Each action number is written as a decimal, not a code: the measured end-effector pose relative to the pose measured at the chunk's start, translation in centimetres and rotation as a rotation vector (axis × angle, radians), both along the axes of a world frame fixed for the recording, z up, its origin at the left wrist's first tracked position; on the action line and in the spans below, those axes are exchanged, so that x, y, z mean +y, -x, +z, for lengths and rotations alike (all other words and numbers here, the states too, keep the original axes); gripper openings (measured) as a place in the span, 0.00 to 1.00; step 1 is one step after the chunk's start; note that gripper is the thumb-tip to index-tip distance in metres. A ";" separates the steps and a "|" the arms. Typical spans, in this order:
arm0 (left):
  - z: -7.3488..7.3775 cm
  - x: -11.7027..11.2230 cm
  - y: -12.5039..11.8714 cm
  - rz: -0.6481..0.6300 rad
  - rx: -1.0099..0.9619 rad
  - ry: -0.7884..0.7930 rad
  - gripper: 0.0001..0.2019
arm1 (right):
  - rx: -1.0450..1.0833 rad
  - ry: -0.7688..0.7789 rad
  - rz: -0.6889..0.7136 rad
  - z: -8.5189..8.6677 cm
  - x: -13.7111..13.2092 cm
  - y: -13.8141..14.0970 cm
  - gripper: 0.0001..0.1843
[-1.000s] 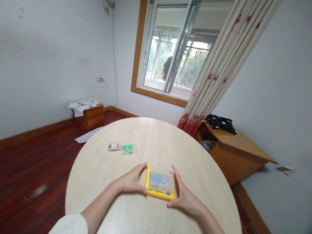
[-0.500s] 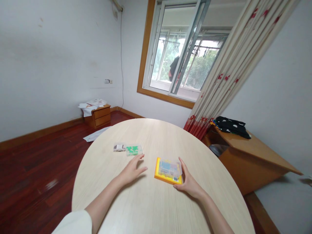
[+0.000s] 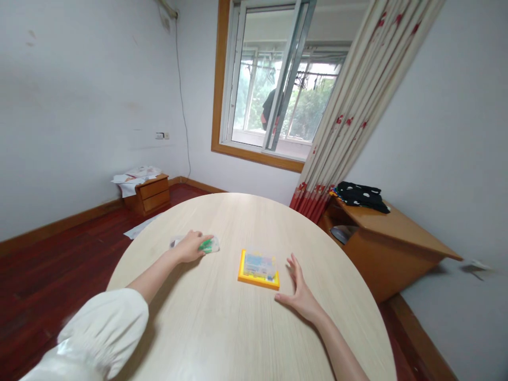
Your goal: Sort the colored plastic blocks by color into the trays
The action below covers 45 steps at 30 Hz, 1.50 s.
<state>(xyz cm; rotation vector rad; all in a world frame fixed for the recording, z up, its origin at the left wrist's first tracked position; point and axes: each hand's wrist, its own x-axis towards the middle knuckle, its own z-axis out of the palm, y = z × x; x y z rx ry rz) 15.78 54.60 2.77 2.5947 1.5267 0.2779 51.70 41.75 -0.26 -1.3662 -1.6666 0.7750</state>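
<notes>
My left hand (image 3: pixel 189 247) lies over a small clear plastic box with green pieces (image 3: pixel 208 245), fingers along its far side and thumb at its near side. Another small clear box (image 3: pixel 173 241) with dark and white contents shows only in part behind that hand. To the right, a clear plastic box with blue and pinkish contents (image 3: pixel 259 263) rests on top of a flat yellow-framed square (image 3: pixel 242 279). Just right of this stack is my right hand (image 3: pixel 299 291), fingers spread and thumb apart, holding nothing.
Everything lies on a round pale wooden table (image 3: pixel 222 328). A small drawer cabinet (image 3: pixel 153 194) with papers stands at the back left. On the right is a brown desk (image 3: pixel 381 248) bearing black cloth (image 3: pixel 363 196). A curtain (image 3: pixel 353 106) hangs beside the window (image 3: pixel 262 79).
My left hand has moved left and away from me onto the green-piece box. My right hand has let go of the yellow-framed stack and drawn off to its right. The view has shifted slightly.
</notes>
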 end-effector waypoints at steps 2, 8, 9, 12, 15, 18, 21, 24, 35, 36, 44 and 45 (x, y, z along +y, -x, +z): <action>1.3 -0.4 -0.9 0.007 -0.102 -0.057 0.28 | 0.044 -0.023 -0.024 -0.2 -0.3 -0.1 0.59; 7.5 -3.6 -7.8 -0.290 -0.455 -0.134 0.26 | 0.075 -0.055 -0.048 -0.4 -0.2 0.1 0.56; 8.2 -4.1 -9.1 -0.346 -0.468 -0.113 0.26 | 0.080 -0.062 -0.055 -0.4 -0.2 0.2 0.55; 8.5 -4.8 -12.1 -0.450 -0.439 -0.030 0.26 | 0.122 -0.082 -0.080 -0.5 -0.1 0.2 0.54; 7.3 -4.6 -13.5 -0.454 -0.357 0.045 0.26 | 0.167 -0.084 -0.094 -0.7 0.0 0.1 0.54; 6.0 -4.2 -13.8 -0.442 -0.288 0.097 0.26 | 0.183 -0.072 -0.094 -0.7 0.1 0.0 0.54; 5.7 -4.3 -13.7 -0.438 -0.259 0.112 0.27 | 0.180 -0.069 -0.092 -0.5 0.1 0.1 0.53; 6.3 -4.5 -13.1 -0.458 -0.288 0.086 0.31 | 0.172 -0.069 -0.088 -0.3 0.0 0.1 0.52; 3.3 -0.8 3.0 0.098 -0.091 0.033 0.34 | 0.127 -0.049 -0.070 -0.6 0.2 -0.1 0.52; 2.6 -0.8 4.4 0.120 -0.046 0.077 0.35 | 0.121 -0.050 -0.067 -0.6 0.2 -0.1 0.52; -0.3 -1.2 6.9 0.141 -0.231 0.063 0.25 | 0.101 -0.054 -0.076 -0.3 -0.1 0.1 0.50; 0.1 -1.2 6.4 0.153 -0.265 0.044 0.25 | 0.098 -0.058 -0.078 -0.2 -0.1 0.2 0.50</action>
